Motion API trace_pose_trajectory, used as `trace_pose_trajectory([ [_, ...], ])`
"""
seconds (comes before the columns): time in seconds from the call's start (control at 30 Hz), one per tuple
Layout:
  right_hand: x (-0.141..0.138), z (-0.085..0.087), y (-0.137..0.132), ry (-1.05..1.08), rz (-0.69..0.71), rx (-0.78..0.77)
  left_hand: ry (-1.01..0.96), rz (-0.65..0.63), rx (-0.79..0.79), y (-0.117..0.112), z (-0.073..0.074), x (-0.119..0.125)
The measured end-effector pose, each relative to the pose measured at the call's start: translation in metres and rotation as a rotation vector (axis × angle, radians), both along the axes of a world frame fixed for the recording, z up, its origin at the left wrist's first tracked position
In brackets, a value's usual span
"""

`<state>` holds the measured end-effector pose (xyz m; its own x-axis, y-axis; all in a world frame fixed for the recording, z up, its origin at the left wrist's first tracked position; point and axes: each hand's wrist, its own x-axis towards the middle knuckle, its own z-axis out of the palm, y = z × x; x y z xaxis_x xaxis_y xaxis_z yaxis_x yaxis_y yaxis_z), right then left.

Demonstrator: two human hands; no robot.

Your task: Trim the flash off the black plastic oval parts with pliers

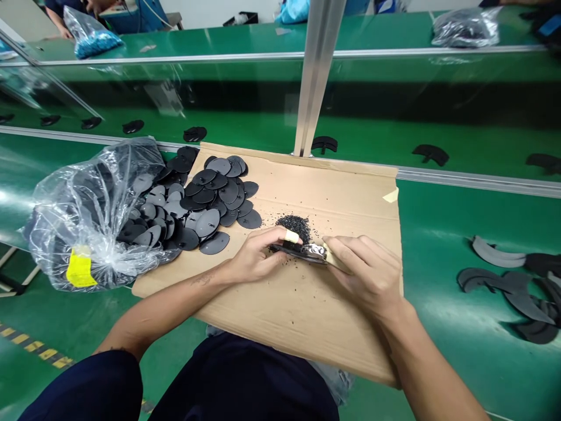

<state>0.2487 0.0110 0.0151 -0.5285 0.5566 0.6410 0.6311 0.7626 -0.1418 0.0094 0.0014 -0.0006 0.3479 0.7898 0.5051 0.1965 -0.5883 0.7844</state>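
Observation:
My left hand (258, 254), with yellow tape round a finger, pinches a dark flat plastic piece (298, 251) above the cardboard. Closed round the pale, tape-like handle of what look like nippers (318, 250) is my right hand (368, 269). Their shiny metal head lies against the piece; whether the jaws are apart is too small to tell. Just beyond my fingers is a heap of tiny black plastic bits (294, 225), with more scattered around. Left of it, black oval plastic discs (219, 193) are piled loosely, some with small nubs on their faces.
A cardboard sheet (263, 316) covers the green bench. At left, a clear plastic bag (96, 204) spills discs. Black curved parts (512, 286) lie at right. Beyond the metal post (318, 76), fan-shaped parts (430, 154) line a green surface. Another person's hand (65, 30) shows at far left.

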Motion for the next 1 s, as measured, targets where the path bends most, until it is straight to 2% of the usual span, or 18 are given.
trace_pose_trajectory([
  [0.13,-0.0004,0.0010,0.0001,-0.005,0.004,0.000,-0.014,-0.005,0.003,-0.0001,-0.0004,-0.0002],
  [0.33,-0.0015,-0.0002,-0.0005,-0.027,-0.037,0.097,-0.004,0.009,-0.001,0.0000,-0.0013,-0.0005],
  [0.63,-0.0026,0.0011,-0.0018,-0.039,-0.055,0.109,-0.006,0.021,-0.018,-0.0007,-0.0030,0.0006],
  [1.0,-0.0039,-0.0055,-0.0017,0.180,0.090,-0.152,-0.032,0.011,0.026,0.0012,0.0014,0.0006],
])
